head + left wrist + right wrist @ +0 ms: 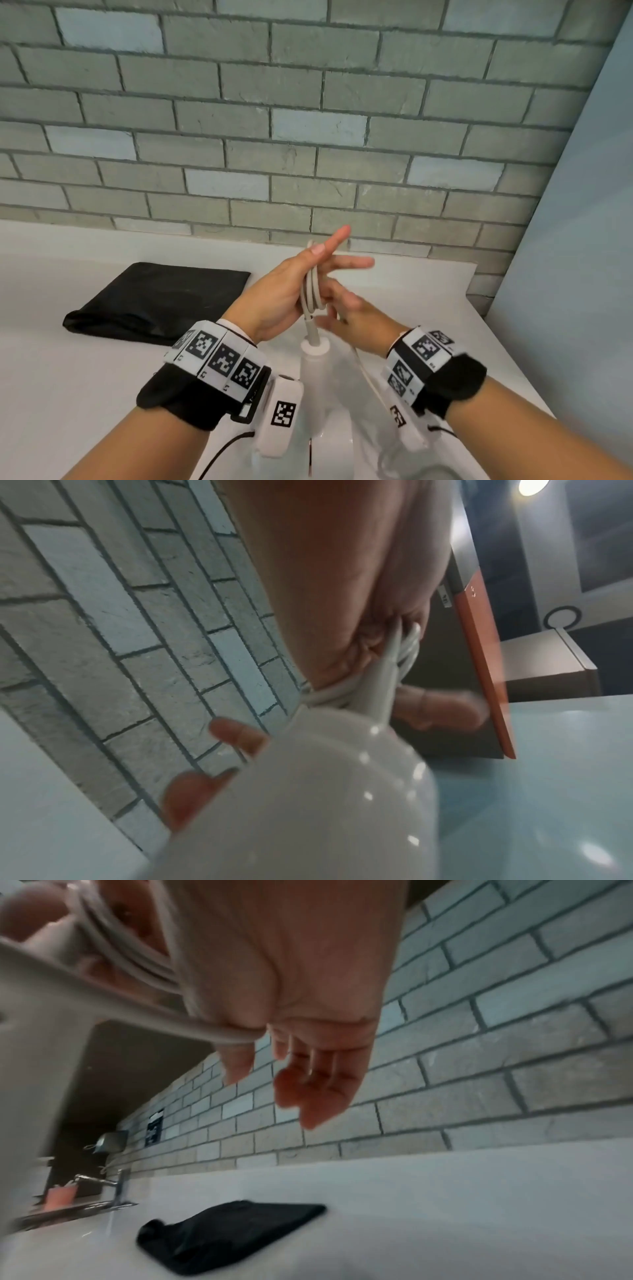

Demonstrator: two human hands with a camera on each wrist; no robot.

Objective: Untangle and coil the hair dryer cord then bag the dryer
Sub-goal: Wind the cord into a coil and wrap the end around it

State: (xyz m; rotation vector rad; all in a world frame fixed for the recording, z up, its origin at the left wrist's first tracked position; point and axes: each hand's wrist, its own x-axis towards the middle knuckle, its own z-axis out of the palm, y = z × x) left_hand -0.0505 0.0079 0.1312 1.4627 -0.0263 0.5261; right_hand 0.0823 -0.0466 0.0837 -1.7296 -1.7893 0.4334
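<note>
The white hair dryer [313, 370] is between my wrists, handle end up, its cord leaving from the top. Several loops of the pale cord [311, 291] are wound round my left hand [308, 270], whose fingers are stretched straight toward the wall. The loops [342, 693] cross that palm above the glossy dryer body [308, 804]. My right hand [346, 308] is just right of the coil and holds the loose strand [368, 377], which trails down past that wrist. This strand [219, 1033] runs between thumb and fingers. The black bag [154, 301] lies flat on the counter to the left.
A white counter [68, 377] runs along a grey brick wall [308, 120]. A pale side wall [565, 240] closes the right. Far left along the counter stand a tap [116, 1183] and an orange cup [60, 1196]. The bag [232, 1231] lies between them and my hands.
</note>
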